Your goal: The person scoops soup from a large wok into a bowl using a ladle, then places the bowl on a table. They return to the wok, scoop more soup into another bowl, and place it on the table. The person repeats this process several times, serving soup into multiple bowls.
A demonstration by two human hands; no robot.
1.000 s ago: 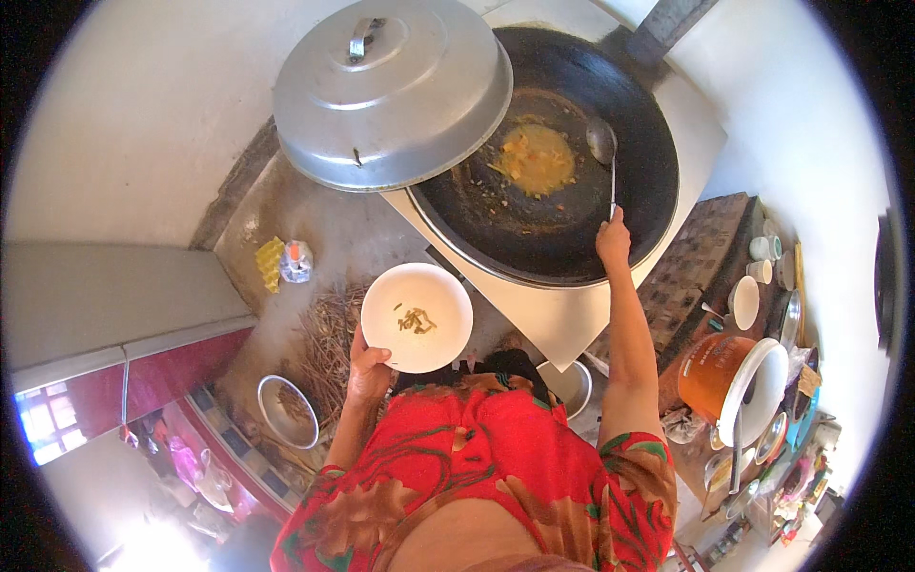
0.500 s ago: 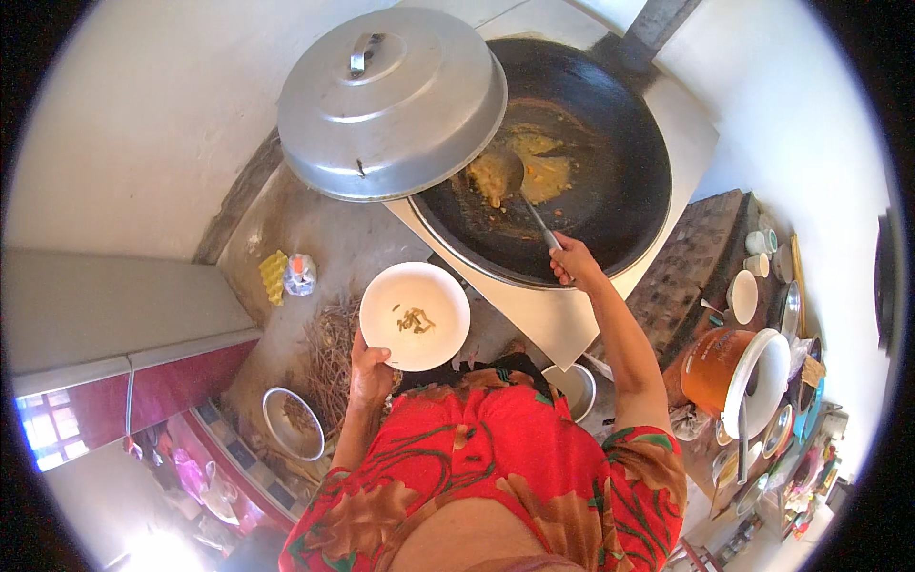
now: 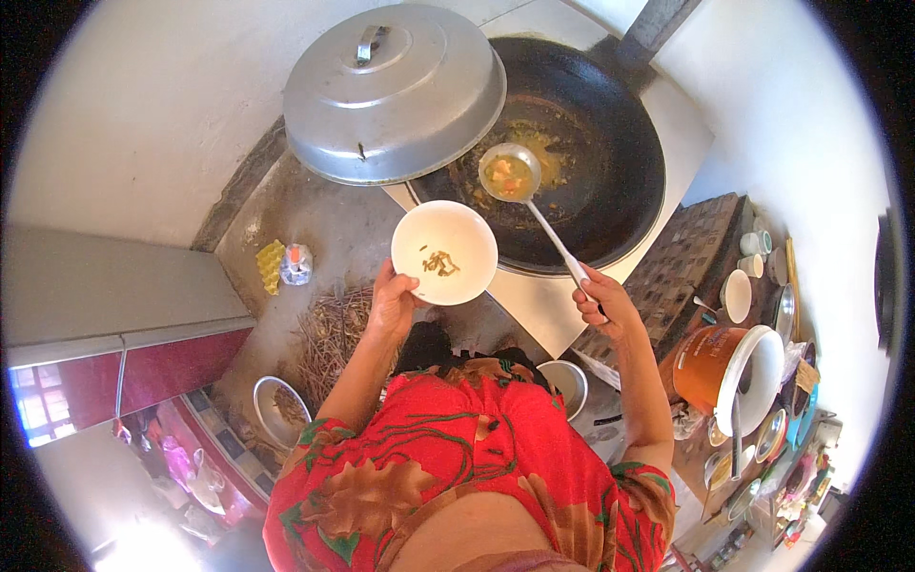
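Note:
My left hand (image 3: 393, 294) grips a white bowl (image 3: 473, 229) by its left rim, thumb over the edge. A few greenish-brown strips (image 3: 440, 263) lie at the bottom of the bowl. In my right hand (image 3: 604, 301) is the pale handle of a metal ladle (image 3: 553, 229). Its cup, filled with yellowish soup and orange-red bits (image 3: 507, 177), is raised over the large black wok (image 3: 610, 162), just beyond the bowl and apart from it. Some yellowish liquid (image 3: 548, 153) is left in the wok's bottom.
A big aluminium lid (image 3: 410, 114) overlaps the wok's left side on the white-tiled stove (image 3: 548, 319). Dry sticks (image 3: 329, 338) and a metal basin (image 3: 270, 405) are on the floor at left. At right, an orange bucket (image 3: 701, 367) stands among dishes beside a woven surface (image 3: 681, 253).
The ladle has come up out of the wok's liquid, now full, and my right hand has moved back. My left hand has brought the bowl up and rightward toward the wok.

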